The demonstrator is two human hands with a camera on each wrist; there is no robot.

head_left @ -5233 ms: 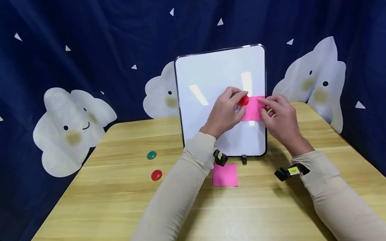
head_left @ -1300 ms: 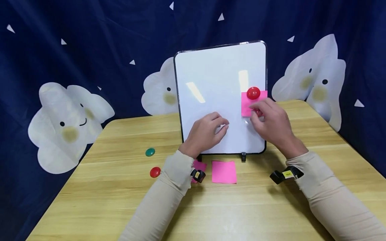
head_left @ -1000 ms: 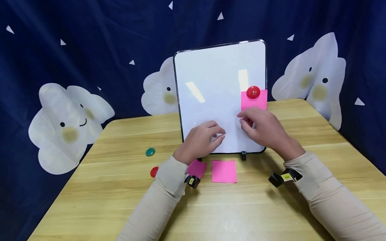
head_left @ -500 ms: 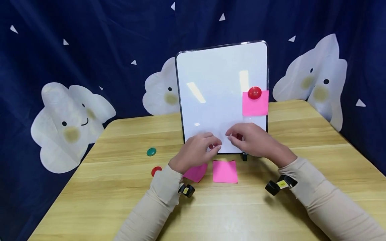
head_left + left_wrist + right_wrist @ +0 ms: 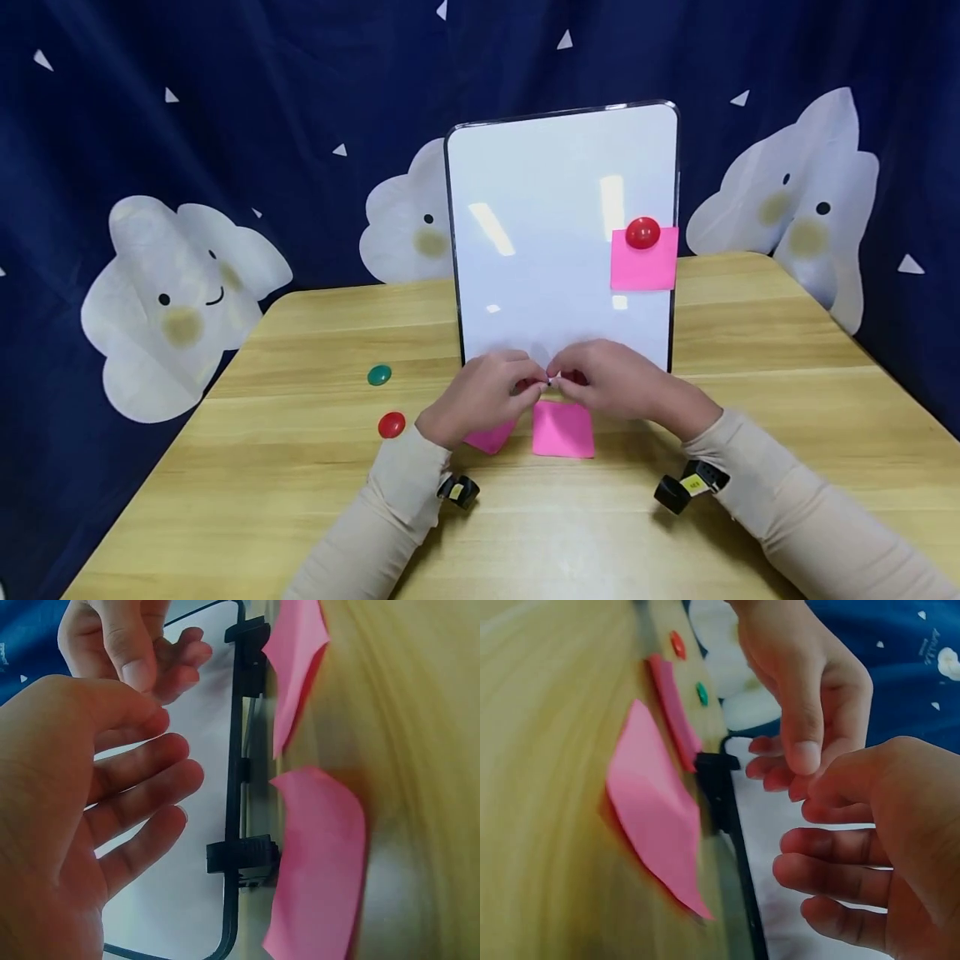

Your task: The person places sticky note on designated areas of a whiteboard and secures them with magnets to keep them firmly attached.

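In the head view my left hand and right hand are low in front of the whiteboard, fingertips meeting close together above the table. Their fingers are loosely curled, and the wrist views show nothing between them. A round red magnet sits on the top edge of a pink sticky note at the board's right side. Below the hands, a second pink sticky note lies on the table. Another pink sticky note is partly hidden by my left hand.
On the table to the left lie a green magnet and a second red magnet. The board stands upright on black clip feet. Behind the wooden table hangs a dark blue curtain with clouds.
My left hand has let go of the red magnet, now on the note on the board. My right hand has left that note. Both hands have come down and drawn together.
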